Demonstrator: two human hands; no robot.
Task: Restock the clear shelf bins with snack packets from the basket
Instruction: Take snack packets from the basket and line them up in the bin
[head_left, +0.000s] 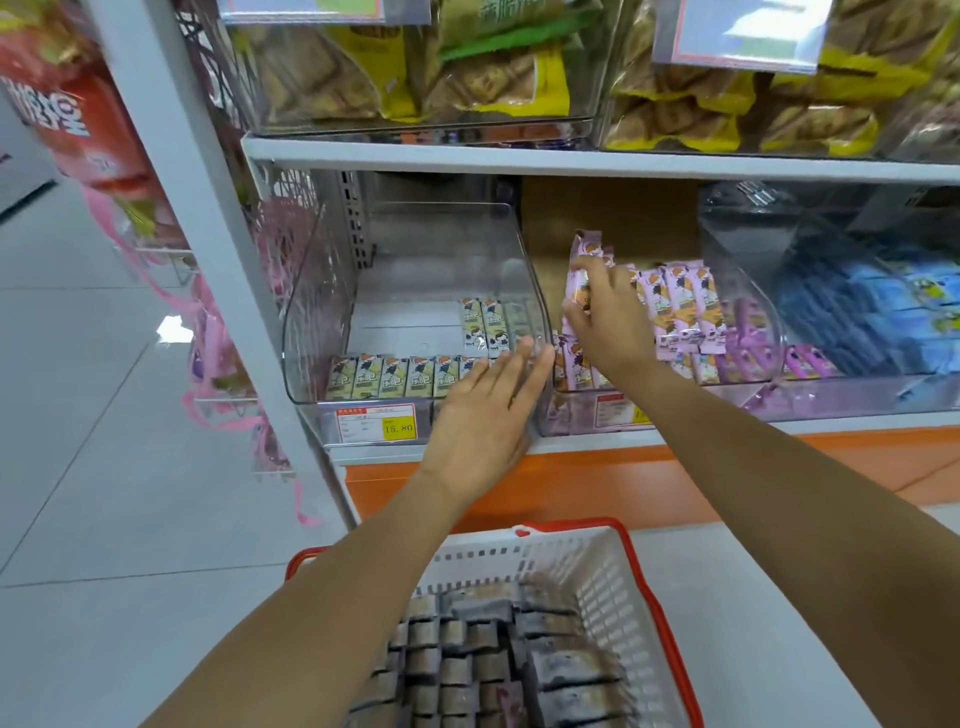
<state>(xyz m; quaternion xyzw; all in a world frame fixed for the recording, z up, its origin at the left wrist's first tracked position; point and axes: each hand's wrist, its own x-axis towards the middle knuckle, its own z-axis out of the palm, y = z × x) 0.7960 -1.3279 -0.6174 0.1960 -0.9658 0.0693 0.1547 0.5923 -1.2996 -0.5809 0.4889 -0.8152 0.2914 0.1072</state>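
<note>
**Pink packets held upright at the middle bin**

The slim pink foil snack packets, each printed with a small cartoon figure and an orange patch, stand in a row in the middle clear plastic shelf bin on the lower shelf. More of the same lie beneath them at the bin's front.

The right hand grips a bunch of pink packets at the left end of that row. Its fingers curl over their front and the thumb sits at their left edge. How many it holds cannot be told.

The left hand is flat and holds nothing, fingers straight and close together. Its fingertips touch the front right corner of the left clear plastic bin, which has pale green packets lined along its front.

The held bunch stands upright, long axis vertical, top seal pointing up and rising above the neighbouring row, printed faces toward the aisle.

Below, a white plastic basket with a red rim holds rows of greyish packets, blurred. Blue packets fill the bin to the right.
</note>
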